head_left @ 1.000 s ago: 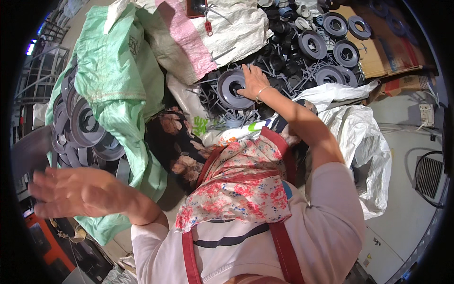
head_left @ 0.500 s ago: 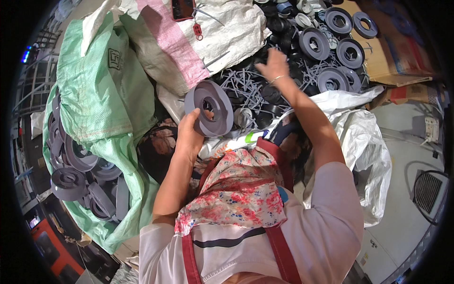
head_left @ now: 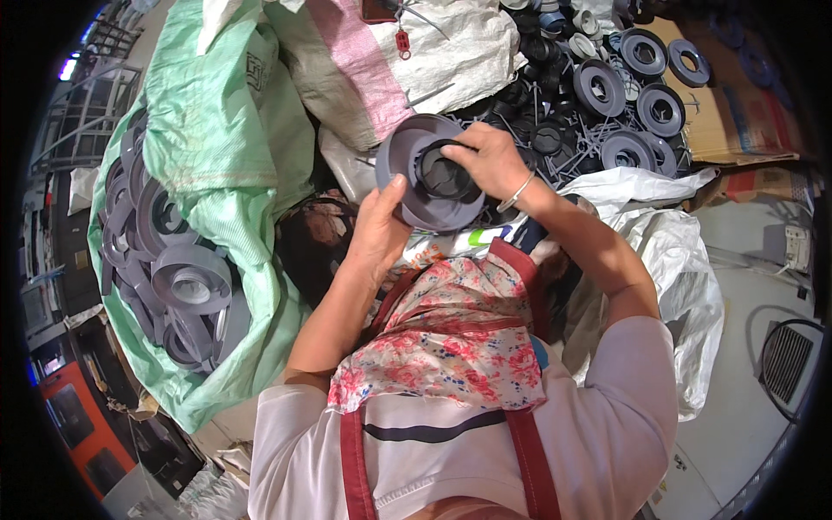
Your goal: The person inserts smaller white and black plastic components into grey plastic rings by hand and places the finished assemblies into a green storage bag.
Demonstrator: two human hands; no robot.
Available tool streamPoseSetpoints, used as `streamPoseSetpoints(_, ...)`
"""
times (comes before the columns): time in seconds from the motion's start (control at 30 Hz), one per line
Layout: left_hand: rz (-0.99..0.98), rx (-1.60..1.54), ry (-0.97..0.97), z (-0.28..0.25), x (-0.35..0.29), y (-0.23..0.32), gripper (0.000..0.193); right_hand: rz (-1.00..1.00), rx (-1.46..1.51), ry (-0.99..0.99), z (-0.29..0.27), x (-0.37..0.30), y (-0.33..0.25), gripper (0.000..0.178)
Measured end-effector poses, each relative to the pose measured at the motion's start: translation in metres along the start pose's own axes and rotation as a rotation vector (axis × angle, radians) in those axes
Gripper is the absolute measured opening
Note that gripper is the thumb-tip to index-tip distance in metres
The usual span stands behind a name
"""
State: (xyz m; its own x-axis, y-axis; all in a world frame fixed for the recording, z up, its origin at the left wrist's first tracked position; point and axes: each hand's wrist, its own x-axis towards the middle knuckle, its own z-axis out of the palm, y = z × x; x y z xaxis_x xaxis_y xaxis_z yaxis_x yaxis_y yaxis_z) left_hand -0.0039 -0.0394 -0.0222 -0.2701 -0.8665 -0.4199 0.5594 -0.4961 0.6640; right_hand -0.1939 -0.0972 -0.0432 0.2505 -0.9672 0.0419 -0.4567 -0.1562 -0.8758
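while the left hand [head_left: 378, 222] clamps a deep-dished grey ring [head_left: 400, 158], the right hand [head_left: 497, 163] pinches a black disc [head_left: 444, 178].

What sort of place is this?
Probably a workshop or small factory: a green sack holds many grey rings, small black parts lie heaped ahead, and the left hand holds a similar ring, the right hand a black piece.
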Motion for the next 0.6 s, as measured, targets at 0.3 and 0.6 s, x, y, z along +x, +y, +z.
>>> streamPoseSetpoints(0.3, 0.026, 0.230, -0.043, -0.012, -0.044, 0.018, 0.050, -0.447, -0.359, -0.307, 0.001, -0.025, -0.058, 0.076)
streamPoseSetpoints(0.6, 0.000, 0.177, -0.087, -0.003, -0.060, 0.026, 0.043, -0.586, -0.477, -0.290, -0.003, -0.042, -0.075, 0.074)
